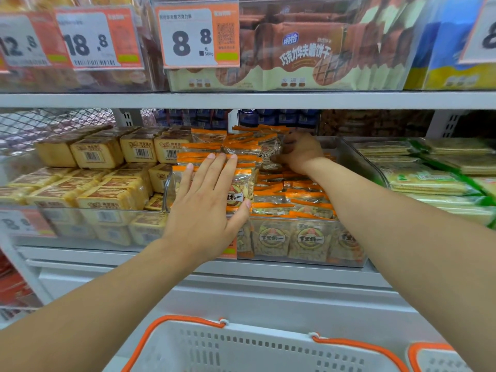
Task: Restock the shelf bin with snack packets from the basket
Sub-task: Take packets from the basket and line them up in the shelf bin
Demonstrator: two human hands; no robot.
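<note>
- A person restocks a supermarket shelf, both bare arms reaching into the clear plastic shelf bin [346, 238] that sits on the middle grey metal shelf [241, 100].
- The left hand [206, 208] lies flat on the heap of orange-edged clear snack packets [281, 194] near the bin's front left corner, fingers straight and slightly spread, pressing the pile down and gripping nothing.
- The right hand [300, 154] reaches toward the back of the bin, its fingers curled around a single orange-edged snack packet with a round brown label [271, 154], held at the top of the pile.
- The bin looks close to full: packets stand in a row against its front wall and are heaped to the rim and higher at the back.
- The white perforated plastic basket with orange handles [268, 347] waits below at the bottom of the view; only its rim and outer wall show, so whether any packets remain inside cannot be told.
- Judging by the level of the heap, most of the restocking appears done; what seems left is setting down the held packet, tidying the pile and emptying whatever the basket may still hold.
- Neighbouring bins hold yellow wrapped cake blocks [99, 154] on the left and green-edged cracker packs [429, 178] on the right.
</note>
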